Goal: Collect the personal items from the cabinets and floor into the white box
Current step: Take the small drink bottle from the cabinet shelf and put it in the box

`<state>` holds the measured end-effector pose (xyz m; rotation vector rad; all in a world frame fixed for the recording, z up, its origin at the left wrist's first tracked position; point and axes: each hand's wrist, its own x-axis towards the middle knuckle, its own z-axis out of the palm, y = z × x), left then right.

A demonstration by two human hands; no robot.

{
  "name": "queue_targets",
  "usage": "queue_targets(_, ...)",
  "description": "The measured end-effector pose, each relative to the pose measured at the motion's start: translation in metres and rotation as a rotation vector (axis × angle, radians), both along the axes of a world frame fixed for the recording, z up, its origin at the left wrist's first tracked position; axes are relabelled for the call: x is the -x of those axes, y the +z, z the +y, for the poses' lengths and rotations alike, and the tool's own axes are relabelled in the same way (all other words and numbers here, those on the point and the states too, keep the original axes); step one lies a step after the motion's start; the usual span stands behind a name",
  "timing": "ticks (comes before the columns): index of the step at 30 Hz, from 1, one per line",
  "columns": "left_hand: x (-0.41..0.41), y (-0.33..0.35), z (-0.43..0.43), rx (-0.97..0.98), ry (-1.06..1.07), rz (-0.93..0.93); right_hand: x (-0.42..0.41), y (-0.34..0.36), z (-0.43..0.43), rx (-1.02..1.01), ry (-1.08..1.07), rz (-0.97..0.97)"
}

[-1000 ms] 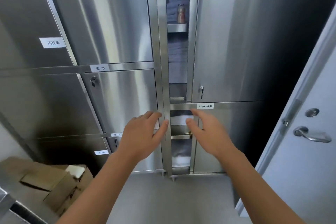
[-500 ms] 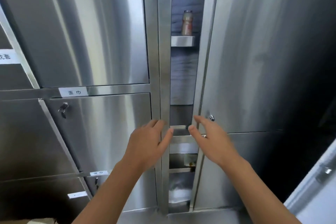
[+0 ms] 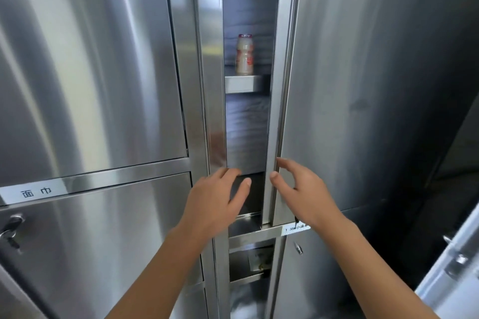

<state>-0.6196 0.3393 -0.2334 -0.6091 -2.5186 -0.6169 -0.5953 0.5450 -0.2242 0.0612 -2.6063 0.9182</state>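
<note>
Drink: small pale beige drink bottle (image 3: 244,55) with red cap and red label, upright on a steel shelf (image 3: 242,83) far inside the cabinet, seen through the narrow gap above both hands
Behind it: folded grey cloth (image 3: 248,8), stacked just behind the bottle
Right hand (image 3: 300,189): fingers curled, thumb and fingertips pinching the left edge of the tall stainless steel door (image 3: 363,85), which stands ajar
Left hand (image 3: 215,199): fingers relaxed and slightly spread over the vertical steel post (image 3: 207,59), thumb reaching across the gap, holding nothing
Left side: white label strip (image 3: 36,192) on the rail, key in lock (image 3: 10,228) below it
Near right: white door (image 3: 456,274) with metal hardware
</note>
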Motion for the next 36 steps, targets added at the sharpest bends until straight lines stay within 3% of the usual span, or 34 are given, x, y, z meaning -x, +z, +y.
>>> queue_targets(9,0.015,0.023,0.003,-0.032,-0.029,0.096,0.021,0.026,0.006,0.006,0.011,0.083)
queue_targets(17,0.021,0.000,-0.002,-0.008,-0.040,0.023,0.028,0.002,-0.008,0.019,0.038,0.022)
queue_targets(26,0.030,-0.031,0.032,-0.008,-0.153,-0.088,0.020,-0.021,0.022,0.019,-0.084,-0.032)
queue_targets(36,0.059,0.007,0.068,-0.170,-0.148,-0.095,0.028,0.004,0.054,0.016,-0.090,0.023)
